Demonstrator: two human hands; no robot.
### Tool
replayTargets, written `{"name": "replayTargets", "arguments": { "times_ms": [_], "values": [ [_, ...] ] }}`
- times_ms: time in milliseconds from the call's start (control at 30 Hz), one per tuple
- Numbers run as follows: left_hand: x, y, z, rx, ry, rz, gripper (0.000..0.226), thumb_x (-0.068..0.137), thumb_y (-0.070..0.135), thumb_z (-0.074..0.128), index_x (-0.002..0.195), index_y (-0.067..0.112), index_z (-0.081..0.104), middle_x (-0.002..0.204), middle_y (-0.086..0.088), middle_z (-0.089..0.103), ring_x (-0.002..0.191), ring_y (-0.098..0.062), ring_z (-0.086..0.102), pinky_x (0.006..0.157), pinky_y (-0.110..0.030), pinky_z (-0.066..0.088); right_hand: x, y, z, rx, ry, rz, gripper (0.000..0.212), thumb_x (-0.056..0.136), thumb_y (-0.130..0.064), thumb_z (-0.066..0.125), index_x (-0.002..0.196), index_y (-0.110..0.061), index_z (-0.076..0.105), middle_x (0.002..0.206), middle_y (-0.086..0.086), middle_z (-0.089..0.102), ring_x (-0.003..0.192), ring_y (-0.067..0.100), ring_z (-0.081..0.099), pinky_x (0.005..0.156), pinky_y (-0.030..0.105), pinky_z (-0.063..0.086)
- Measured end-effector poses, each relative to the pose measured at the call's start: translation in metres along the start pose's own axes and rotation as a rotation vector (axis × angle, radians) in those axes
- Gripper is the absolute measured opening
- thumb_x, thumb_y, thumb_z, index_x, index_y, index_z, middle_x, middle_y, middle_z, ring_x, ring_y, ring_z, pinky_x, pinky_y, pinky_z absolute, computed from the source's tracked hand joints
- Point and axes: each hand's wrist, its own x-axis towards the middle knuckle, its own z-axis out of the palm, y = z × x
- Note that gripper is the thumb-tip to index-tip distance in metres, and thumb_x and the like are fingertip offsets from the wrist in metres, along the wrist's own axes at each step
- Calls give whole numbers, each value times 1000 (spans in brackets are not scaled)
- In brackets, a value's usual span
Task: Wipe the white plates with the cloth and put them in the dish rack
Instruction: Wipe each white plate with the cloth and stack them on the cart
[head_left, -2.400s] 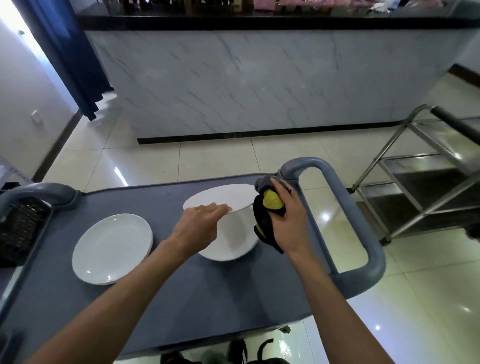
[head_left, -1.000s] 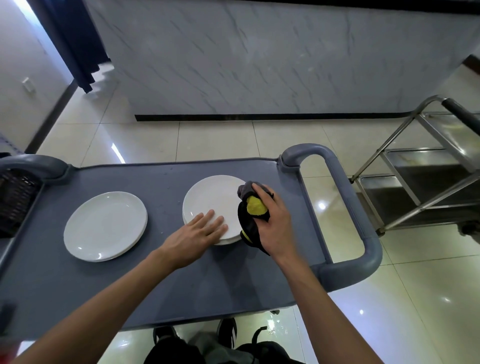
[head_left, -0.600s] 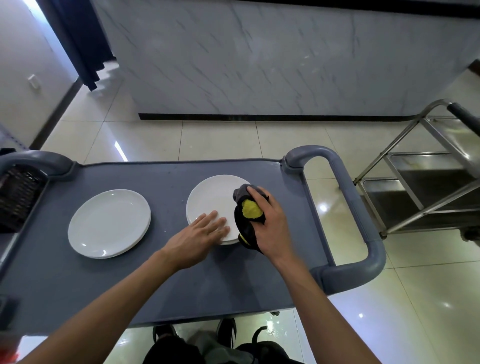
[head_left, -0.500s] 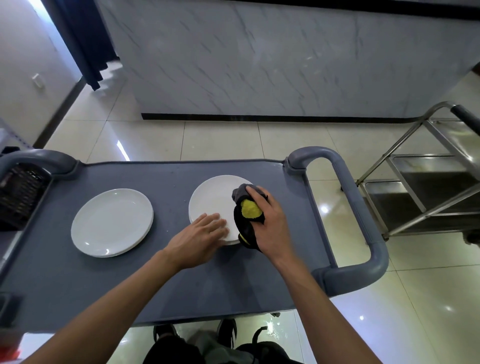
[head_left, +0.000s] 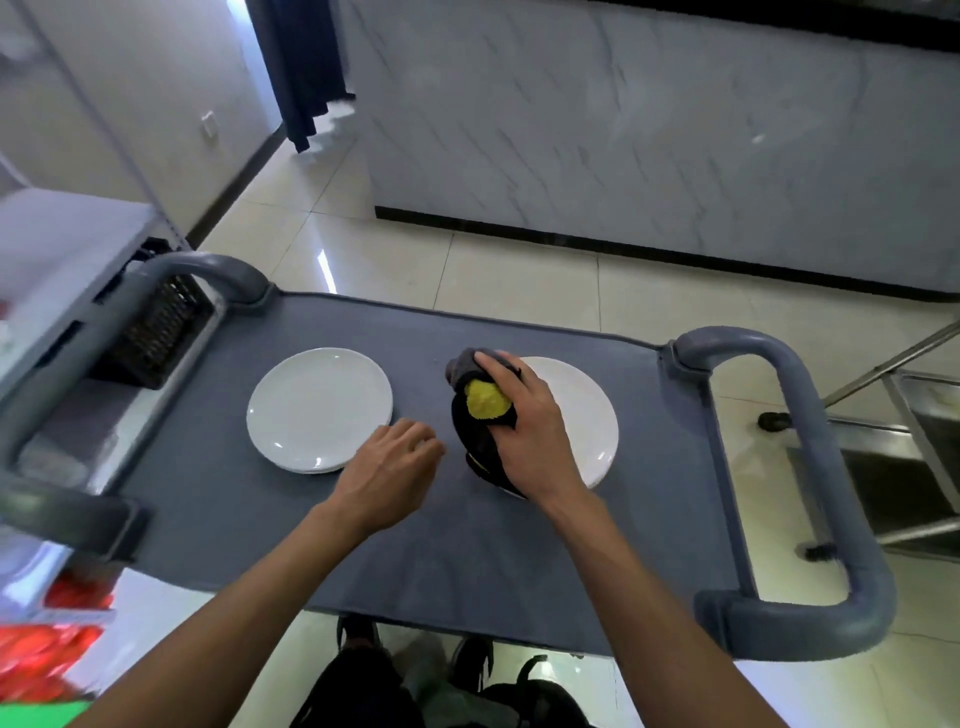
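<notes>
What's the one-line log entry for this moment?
right hand: cloth on right plate | left hand: over cart, holds nothing | left plate: untouched

A single wide-angle camera sat on the person's head, looking forward and steeply down. The grey plastic cart surface (head_left: 249, 499) filled the middle of the frame, close below, with both forearms entering from the bottom edge. The white marble-patterned counter front (head_left: 649, 135) crossed the upper right, bent by lens distortion.
</notes>
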Motion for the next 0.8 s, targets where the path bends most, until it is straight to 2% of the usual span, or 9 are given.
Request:
{"name": "replayTargets", "arguments": {
  "times_ms": [133,200,333,433,500,600,667,733,800],
  "values": [
    [-33,-36,-12,-12,43,-201,8,91,15,64,97,13,70,97,-4,67,86,-31,61,66,-41,49,21,-24,32,38,-55,-86,61,87,-2,70,143,-20,55,148,1,50,133,18,46,112,22,33],
    [-50,-55,-18,-41,68,-341,10,88,9,69,97,12,72,97,-5,69,86,-33,63,65,-42,52,31,-34,50,64,-80,-110,60,86,1,69,142,-16,57,146,3,52,133,20,48,113,28,36],
    [-78,-94,-29,-127,128,-687,21,86,7,73,106,11,74,105,-6,71,97,-33,65,75,-43,56,49,-49,94,100,-147,-113,63,83,7,69,141,-16,58,145,3,52,133,23,49,110,41,41],
    [-89,-126,-34,-210,111,-943,30,91,18,68,121,13,70,119,-8,67,111,-32,61,85,-45,53,60,-54,130,83,-161,-117,67,80,11,68,139,-17,59,144,3,53,130,25,51,110,40,42],
    [-94,-146,-34,-242,70,-1014,30,93,24,64,122,16,69,120,-9,64,110,-32,60,86,-46,53,67,-59,153,82,-185,-116,69,78,13,67,139,-17,59,144,2,53,130,24,50,112,36,40],
    [-97,-167,-32,-315,46,-1086,25,91,29,65,113,18,70,114,-9,64,103,-33,61,84,-44,52,79,-68,187,81,-197,-127,69,77,12,66,139,-18,59,143,-1,52,131,13,46,113,24,33],
    [-96,-179,-29,-367,25,-1118,20,89,28,67,104,15,70,105,-9,64,98,-33,61,83,-41,51,85,-73,209,57,-205,-115,69,78,11,66,139,-20,58,144,0,50,132,15,44,113,18,27],
    [-94,-186,-25,-409,-13,-1120,14,88,29,67,95,17,68,98,-6,62,92,-30,60,80,-41,51,91,-73,227,49,-224,-83,68,81,10,66,141,-20,57,147,4,49,135,22,44,116,25,29],
    [-92,-190,-21,-471,-30,-1119,16,87,28,66,101,21,71,101,-4,63,93,-29,61,82,-43,52,95,-70,241,42,-232,-54,68,81,11,64,141,-19,57,147,5,49,135,25,44,116,35,33]
  ]
}}
